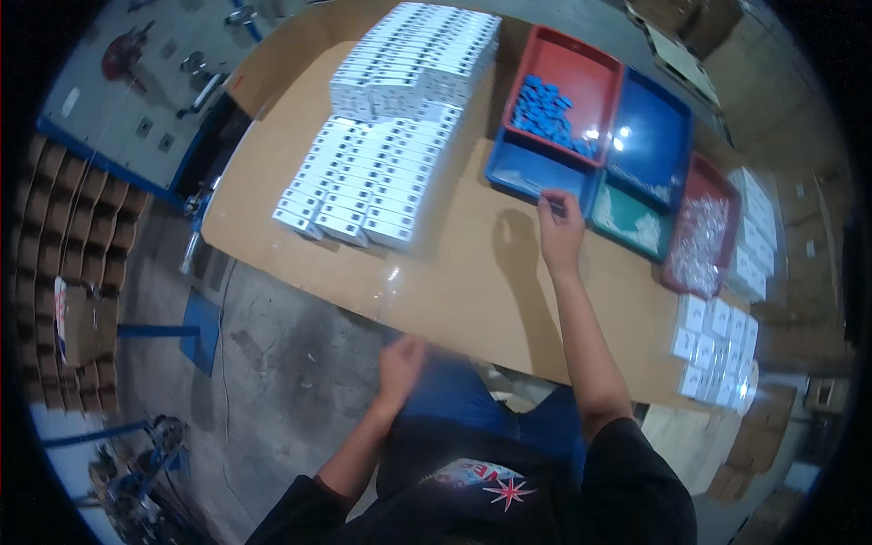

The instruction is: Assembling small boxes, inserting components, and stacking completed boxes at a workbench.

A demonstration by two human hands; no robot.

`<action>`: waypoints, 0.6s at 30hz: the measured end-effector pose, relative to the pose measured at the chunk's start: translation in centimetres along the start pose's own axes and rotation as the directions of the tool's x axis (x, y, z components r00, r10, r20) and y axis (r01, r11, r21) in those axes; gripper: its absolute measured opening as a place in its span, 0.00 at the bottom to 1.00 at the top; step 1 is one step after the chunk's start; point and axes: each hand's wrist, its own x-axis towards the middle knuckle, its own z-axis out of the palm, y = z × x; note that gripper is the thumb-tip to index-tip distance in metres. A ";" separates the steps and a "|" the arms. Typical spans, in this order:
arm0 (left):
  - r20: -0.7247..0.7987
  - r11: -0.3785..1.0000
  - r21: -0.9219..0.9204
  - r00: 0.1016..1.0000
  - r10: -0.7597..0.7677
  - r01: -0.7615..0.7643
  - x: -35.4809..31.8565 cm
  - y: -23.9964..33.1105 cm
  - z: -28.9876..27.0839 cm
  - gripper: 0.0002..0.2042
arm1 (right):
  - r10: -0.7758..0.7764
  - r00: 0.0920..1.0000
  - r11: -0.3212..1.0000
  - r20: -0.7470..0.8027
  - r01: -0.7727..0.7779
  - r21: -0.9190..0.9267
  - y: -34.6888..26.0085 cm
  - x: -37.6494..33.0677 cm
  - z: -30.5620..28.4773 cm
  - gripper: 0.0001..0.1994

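— Cardboard sheeting covers your workbench, with a concrete floor below and stacked brown cartons off to your left. Where are your hands?

— Your right hand reaches to the near edge of the blue tray, fingers drawn together as if pinching something small; what it grips is too small to tell. Your left hand hangs blurred above your lap, loosely curled, holding nothing you can make out.

— And the step?

— Looks like picking a part from the trays. Blue pieces sit heaped in the red tray, just beyond your fingers. Pale bits lie in the green tray, and shiny ones in the far red tray. Next, you'd likely need a clean pinch and a lift clear of the rim.

— What else?

— White boxes stand in rows to your left; more lie at your right.
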 end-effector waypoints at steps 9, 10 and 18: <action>0.326 0.797 0.307 0.844 0.425 -0.520 0.1 2.6 0.3 0.09 | 0.251 0.899 0.916 -0.358 -0.340 -0.211 2.2 -12.0 -23.4 0.05; 0.390 0.785 0.284 0.814 0.431 -0.551 0.0 3.7 0.9 0.09 | 0.241 0.896 0.903 -0.373 -0.347 -0.251 2.5 -12.7 -25.2 0.06; 0.832 0.638 0.406 0.553 0.038 -0.655 -0.7 6.5 8.5 0.11 | 0.170 0.773 0.787 -0.612 -0.480 -0.388 2.1 -16.7 -36.4 0.08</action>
